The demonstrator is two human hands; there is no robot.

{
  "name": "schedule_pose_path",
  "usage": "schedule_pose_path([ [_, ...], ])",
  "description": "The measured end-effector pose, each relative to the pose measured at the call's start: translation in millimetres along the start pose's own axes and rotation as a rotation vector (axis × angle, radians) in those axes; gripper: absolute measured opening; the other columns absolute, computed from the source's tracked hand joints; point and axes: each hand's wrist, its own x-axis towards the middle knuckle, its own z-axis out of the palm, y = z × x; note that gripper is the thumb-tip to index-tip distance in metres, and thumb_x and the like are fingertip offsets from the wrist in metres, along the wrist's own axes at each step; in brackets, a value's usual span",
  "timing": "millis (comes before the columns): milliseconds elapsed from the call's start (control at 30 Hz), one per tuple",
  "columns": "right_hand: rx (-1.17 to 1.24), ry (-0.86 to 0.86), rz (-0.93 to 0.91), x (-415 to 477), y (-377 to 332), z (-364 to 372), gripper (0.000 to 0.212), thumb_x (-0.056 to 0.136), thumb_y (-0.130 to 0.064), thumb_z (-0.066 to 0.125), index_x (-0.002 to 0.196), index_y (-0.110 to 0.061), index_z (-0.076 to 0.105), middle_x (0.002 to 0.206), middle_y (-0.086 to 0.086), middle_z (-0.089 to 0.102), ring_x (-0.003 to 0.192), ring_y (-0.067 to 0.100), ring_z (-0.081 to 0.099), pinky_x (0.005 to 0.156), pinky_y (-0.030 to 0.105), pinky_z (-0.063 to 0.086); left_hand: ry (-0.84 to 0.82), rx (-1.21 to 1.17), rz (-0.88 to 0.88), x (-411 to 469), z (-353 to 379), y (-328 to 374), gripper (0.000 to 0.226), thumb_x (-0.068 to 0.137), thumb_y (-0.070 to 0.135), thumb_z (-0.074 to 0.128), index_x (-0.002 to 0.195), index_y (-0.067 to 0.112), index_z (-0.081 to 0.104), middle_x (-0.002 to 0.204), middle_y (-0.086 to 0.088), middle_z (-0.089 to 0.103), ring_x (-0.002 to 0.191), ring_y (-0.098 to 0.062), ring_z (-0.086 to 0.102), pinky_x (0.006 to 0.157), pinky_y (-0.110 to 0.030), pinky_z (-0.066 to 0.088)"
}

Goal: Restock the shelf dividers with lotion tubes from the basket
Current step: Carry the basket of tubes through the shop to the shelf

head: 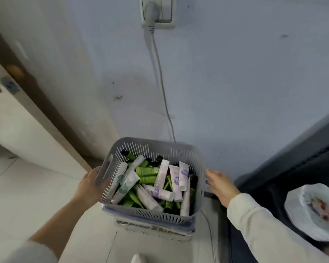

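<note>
Both hands grip the grey slatted basket [152,179] low by the wall, left hand [89,185] curled into its side handle, right hand [219,185] pressed on the opposite rim; its heaped lotion tubes [154,185] look light, soft, likely slippery, best pinched mid-body.

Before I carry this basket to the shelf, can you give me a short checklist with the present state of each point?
1. Left hand on the basket side: ok.
2. Right hand on the opposite side: ok, at the rim; grip depth cannot tell.
3. Lotion tubes inside, none over the rim: ok.
4. Power cord behind the basket, free of it: cannot tell.
5. Stack of plates near the right arm: not ok, close.
6. Shelf dividers in sight: not ok.
</note>
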Motion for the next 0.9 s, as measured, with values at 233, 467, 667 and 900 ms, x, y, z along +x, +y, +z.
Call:
schedule_pose_path([
  [233, 0.272, 0.094, 0.056, 19, 10, 17, 0.018, 0.096, -0.018, 0.047, 0.090, -0.011, 0.062, 0.089, 0.007, 0.063, 0.076, 0.017, 0.056, 0.066, 0.026, 0.042, -0.057, -0.349, -0.166, 58, 0, -10, 0.035, 0.093, 0.031, 0.052, 0.122, 0.010, 0.053, 0.120, -0.012, 0.057, 0.100, -0.031, 0.056, 0.082, -0.036, 0.041],
  [467, 0.363, 0.182, 0.144, 42, 23, 27, 0.025, 0.096, -0.029, 0.046, 0.108, -0.010, 0.056, 0.091, 0.004, 0.063, 0.079, 0.018, 0.059, 0.073, 0.030, 0.046, -0.205, -0.392, -0.184, 102, 10, -7, 0.031, 0.090, 0.042, 0.048, 0.086, 0.017, 0.064, 0.086, -0.015, 0.068, 0.080, -0.036, 0.065, 0.077, -0.054, 0.052],
  [667, 0.305, 0.195, 0.196, 47, 28, 36, 0.033, 0.097, -0.039, 0.041, 0.106, -0.011, 0.057, 0.090, 0.004, 0.068, 0.068, 0.013, 0.063, 0.052, 0.020, 0.046, -0.235, -0.638, -0.384, 114, 23, -4, 0.034, 0.096, 0.036, 0.037, 0.096, 0.011, 0.060, 0.084, -0.012, 0.067, 0.075, -0.025, 0.061, 0.070, -0.037, 0.048],
  [900, 0.171, 0.293, 0.209, 45, 26, 40, 0.034, 0.097, -0.038, 0.042, 0.080, -0.016, 0.061, 0.065, -0.001, 0.058, 0.041, 0.008, 0.036, 0.038, 0.019, 0.026, -0.205, -0.652, -0.444, 114, 22, -1, 0.043, 0.098, 0.045, 0.035, 0.068, 0.015, 0.048, 0.055, -0.001, 0.040, 0.046, -0.015, 0.030, 0.045, -0.027, 0.024],
])
